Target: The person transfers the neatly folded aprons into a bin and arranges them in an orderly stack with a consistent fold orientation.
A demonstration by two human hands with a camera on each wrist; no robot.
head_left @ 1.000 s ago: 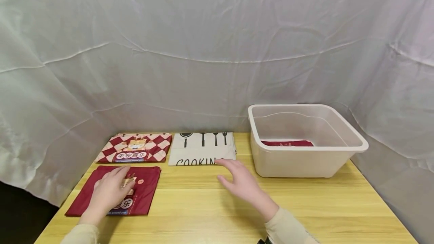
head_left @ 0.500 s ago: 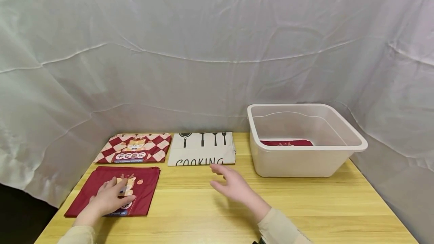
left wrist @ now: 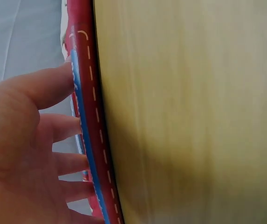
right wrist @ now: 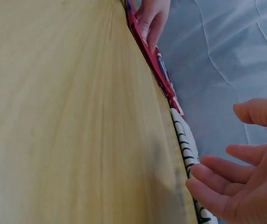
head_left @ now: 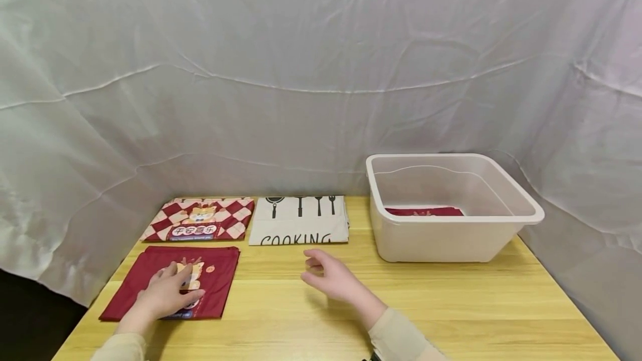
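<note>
Right hand (head_left: 328, 278) has drawn back from the COOKING cloth (head_left: 299, 220), fingers loose, holding nothing; my left hand (head_left: 168, 293) presses flat on the red cloth (head_left: 173, 281) at the desk's (head_left: 451, 299) near-left, which could slide and rumple.

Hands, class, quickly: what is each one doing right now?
Left hand: open, fingers resting flat on the dark red bag.
Right hand: open, holding nothing, above the table.
</note>
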